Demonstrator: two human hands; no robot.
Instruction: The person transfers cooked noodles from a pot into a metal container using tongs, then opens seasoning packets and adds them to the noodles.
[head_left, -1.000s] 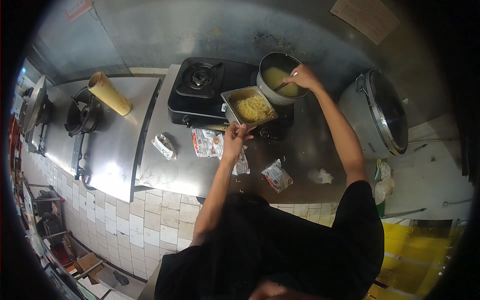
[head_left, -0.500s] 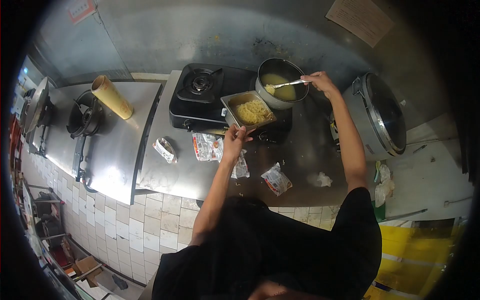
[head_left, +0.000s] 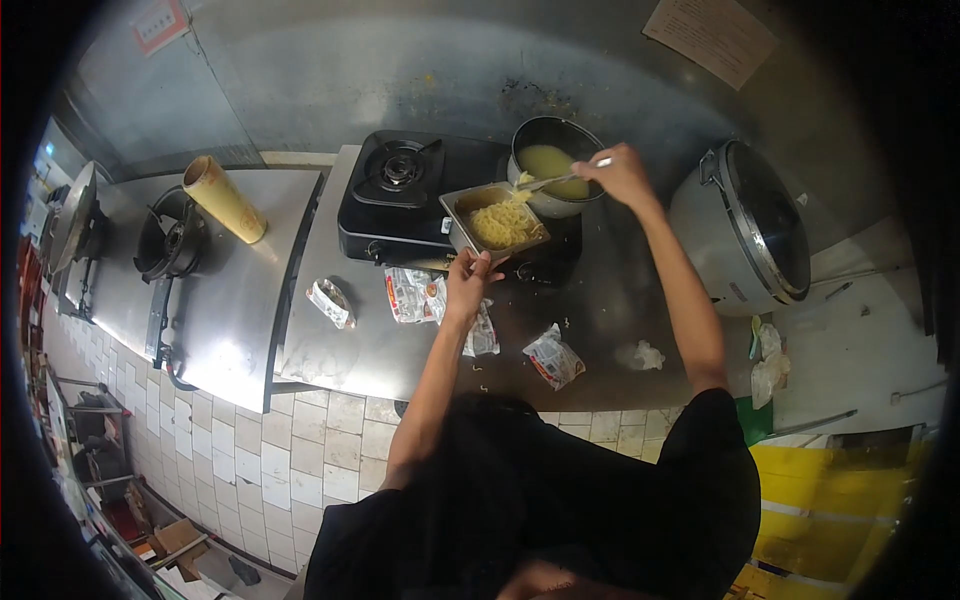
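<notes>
A square metal container (head_left: 459, 236) with yellow noodles (head_left: 503, 223) inside is tilted slightly beside the pot. My left hand (head_left: 469, 285) grips its near edge, fingers closed on it. My right hand (head_left: 619, 172) is closed round the handle of a metal utensil (head_left: 555, 182), which reaches left over the pot's rim. A few noodles hang from its tip, at the container's far right corner. Yellowish liquid (head_left: 552, 165) fills part of the dark-lined pot (head_left: 520, 138), which sits at the right of the black gas stove (head_left: 352, 215).
Torn packets (head_left: 553, 357) and a crumpled wrapper (head_left: 330, 303) lie on the steel counter (head_left: 350, 355). A large lidded cooker (head_left: 728, 240) stands right. At left are a yellow roll (head_left: 228, 200) and another burner (head_left: 170, 235).
My right hand and the utensil lifted out of the pot, then moved left, bringing noodles from over the pot to the container's edge. My left hand has hardly moved.
</notes>
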